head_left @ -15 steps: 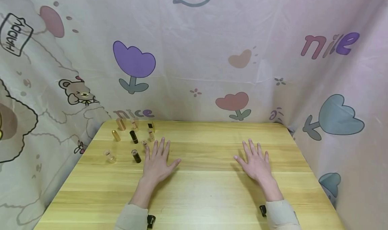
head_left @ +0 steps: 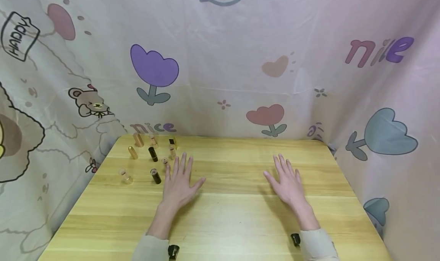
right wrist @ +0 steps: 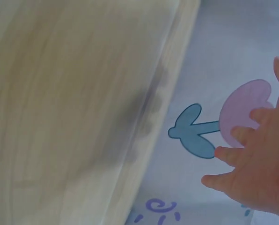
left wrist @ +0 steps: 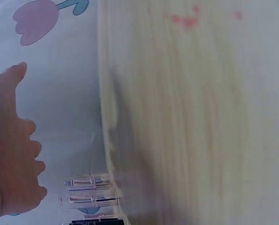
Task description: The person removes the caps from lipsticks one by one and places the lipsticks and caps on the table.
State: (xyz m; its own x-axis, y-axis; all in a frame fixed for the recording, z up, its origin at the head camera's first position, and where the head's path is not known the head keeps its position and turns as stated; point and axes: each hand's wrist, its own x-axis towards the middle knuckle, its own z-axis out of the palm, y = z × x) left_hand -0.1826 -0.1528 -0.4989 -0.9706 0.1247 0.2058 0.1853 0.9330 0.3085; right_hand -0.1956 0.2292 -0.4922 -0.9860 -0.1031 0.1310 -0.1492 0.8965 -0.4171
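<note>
My left hand (head_left: 178,188) is spread flat above the table, fingers straight and thumb out, and it holds nothing. Just beyond its fingertips stand several lipstick tubes. Nearest are a small clear-and-pink tube (head_left: 165,162), partly behind the fingers, and a black tube with a clear top (head_left: 156,176). Behind them are a black lipstick (head_left: 153,154), a clear-pink tube (head_left: 172,151) and a black-and-gold one (head_left: 173,142). My right hand (head_left: 288,187) hovers over the table's right side, straight-fingered, with nothing in it. In the left wrist view, clear tubes (left wrist: 90,194) show below the hand (left wrist: 15,154).
A gold bullet-shaped tube (head_left: 133,152), a rose-gold tube (head_left: 138,140), a pink tube (head_left: 153,140) and a clear tube (head_left: 126,176) stand farther left on the wooden table (head_left: 227,222). A printed curtain (head_left: 213,54) hangs behind and along both sides.
The right hand has shifted slightly left and its fingers lie closer together. The left hand stays nearly where it was. The head view has tilted a little; the tubes have not moved.
</note>
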